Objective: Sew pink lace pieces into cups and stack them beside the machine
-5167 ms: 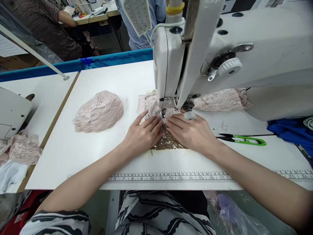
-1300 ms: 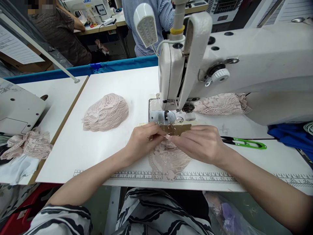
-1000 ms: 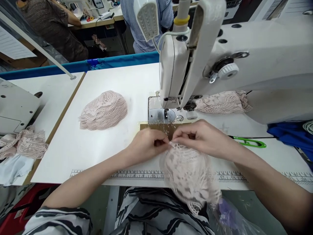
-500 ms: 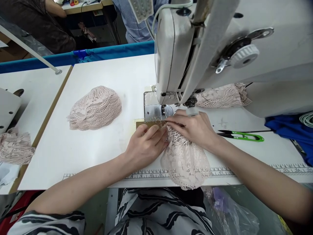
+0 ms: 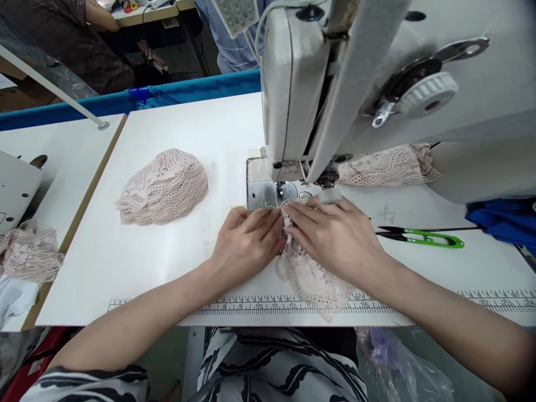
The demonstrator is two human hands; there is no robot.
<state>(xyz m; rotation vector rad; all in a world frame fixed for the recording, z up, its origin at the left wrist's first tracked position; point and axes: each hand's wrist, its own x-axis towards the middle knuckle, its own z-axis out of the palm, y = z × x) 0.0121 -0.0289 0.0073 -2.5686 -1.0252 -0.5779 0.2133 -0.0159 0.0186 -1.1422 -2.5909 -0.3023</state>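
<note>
A pale pink lace piece [image 5: 316, 273] lies at the front of the sewing machine [image 5: 288, 84], its upper edge just below the presser foot [image 5: 280, 191] and its scalloped lower part spread over the printed ruler. From the left, my left hand [image 5: 247, 240] grips its edge with bent fingers, the fingertips close to the metal needle plate [image 5: 262, 192]. My right hand [image 5: 345, 237] holds the same lace from the other side, fingers laid over it and thumb tucked near the left fingertips. The exact pinch is hidden under the fingers.
A stack of lace pieces [image 5: 165, 187] sits on the white table left of the machine. More lace [image 5: 389, 166] lies behind the machine head. Green thread snips [image 5: 427, 237] and blue cloth [image 5: 494, 220] are at right. Two people are partly visible beyond the blue cloth barrier [image 5: 201, 85].
The lace edge has moved up toward the presser foot. My right hand has come lower and flatter over the lace, and my left fingers have straightened somewhat. The lace's lower part has drawn in.
</note>
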